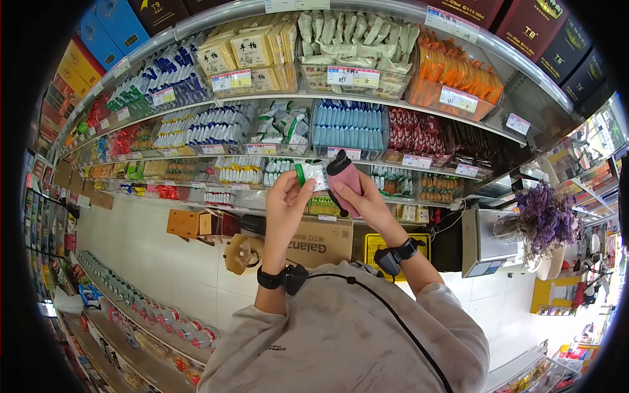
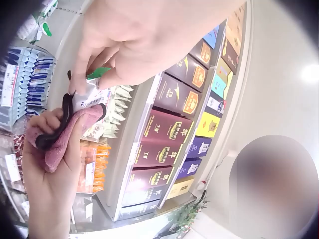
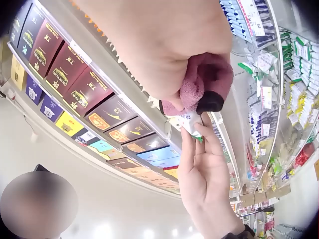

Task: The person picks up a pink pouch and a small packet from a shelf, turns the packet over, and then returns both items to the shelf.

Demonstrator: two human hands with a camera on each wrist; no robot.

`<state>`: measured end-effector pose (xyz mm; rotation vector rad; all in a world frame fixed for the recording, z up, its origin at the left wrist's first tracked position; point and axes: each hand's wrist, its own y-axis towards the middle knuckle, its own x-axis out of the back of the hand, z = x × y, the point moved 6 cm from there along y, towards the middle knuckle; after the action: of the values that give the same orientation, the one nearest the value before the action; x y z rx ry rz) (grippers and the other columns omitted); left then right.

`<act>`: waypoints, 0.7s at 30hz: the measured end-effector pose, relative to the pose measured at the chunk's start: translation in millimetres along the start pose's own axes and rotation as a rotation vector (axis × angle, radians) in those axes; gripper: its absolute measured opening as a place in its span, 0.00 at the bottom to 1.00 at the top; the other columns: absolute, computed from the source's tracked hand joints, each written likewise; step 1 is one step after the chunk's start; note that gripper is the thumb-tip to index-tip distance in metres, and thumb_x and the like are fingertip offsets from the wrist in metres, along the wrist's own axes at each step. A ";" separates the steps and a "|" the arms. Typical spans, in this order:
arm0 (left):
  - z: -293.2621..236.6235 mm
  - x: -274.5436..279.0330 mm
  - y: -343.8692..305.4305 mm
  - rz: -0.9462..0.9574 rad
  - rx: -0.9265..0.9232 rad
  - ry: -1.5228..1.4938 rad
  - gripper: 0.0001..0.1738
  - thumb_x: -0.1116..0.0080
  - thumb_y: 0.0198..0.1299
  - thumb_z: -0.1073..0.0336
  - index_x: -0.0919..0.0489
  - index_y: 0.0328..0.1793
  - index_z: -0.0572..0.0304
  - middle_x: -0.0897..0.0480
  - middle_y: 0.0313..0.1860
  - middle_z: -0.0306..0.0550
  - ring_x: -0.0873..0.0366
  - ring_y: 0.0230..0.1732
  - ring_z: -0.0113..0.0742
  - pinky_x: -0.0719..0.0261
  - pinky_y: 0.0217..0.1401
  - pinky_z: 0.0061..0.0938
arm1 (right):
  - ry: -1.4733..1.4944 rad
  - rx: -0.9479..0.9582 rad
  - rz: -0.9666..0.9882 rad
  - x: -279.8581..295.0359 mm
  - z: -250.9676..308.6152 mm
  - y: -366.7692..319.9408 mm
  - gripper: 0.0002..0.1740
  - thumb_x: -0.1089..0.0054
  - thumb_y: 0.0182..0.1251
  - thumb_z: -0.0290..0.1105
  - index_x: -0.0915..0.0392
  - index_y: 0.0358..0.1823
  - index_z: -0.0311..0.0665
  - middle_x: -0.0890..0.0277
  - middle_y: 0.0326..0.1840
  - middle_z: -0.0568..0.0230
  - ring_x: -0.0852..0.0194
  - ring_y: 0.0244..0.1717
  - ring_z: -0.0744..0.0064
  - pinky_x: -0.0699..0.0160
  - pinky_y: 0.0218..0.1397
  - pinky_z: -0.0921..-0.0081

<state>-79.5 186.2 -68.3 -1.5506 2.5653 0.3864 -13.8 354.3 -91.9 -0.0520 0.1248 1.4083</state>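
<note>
My left hand (image 1: 287, 200) pinches a small white snack packet (image 1: 317, 175) with green ends between thumb and fingers. A pink cloth (image 1: 343, 178) with black edging is gripped in my right hand (image 1: 372, 204), bunched and folded. In the left wrist view the cloth (image 2: 62, 137) lies right against the packet (image 2: 89, 94), its black edge along the packet's side. From the right wrist, the folded cloth (image 3: 212, 82) covers part of the packet (image 3: 190, 123). Both hands are raised in front of the lower shelves.
Clear bins of wrapped snacks, among them yellow packs (image 1: 252, 52) and orange packs (image 1: 452, 72), fill the shelves ahead. Below stand a cardboard box (image 1: 321, 239) and a yellow crate (image 1: 376, 243). Purple dried flowers (image 1: 549, 213) are at the right, bottles (image 1: 177, 324) at the lower left.
</note>
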 end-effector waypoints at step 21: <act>-10.8 -14.8 -8.2 0.267 0.034 0.150 0.18 0.28 0.61 0.68 0.21 0.54 0.66 0.15 0.39 0.39 0.19 0.37 0.22 0.23 0.36 0.15 | -0.007 0.181 0.100 18.7 14.3 -13.8 0.23 0.32 0.67 0.25 0.25 0.62 0.32 0.20 0.53 0.69 0.25 0.51 0.83 0.25 0.55 0.80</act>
<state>-65.0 192.1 -55.8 -1.2734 2.8887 0.2582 3.5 371.9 -80.4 0.1106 0.2516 1.4916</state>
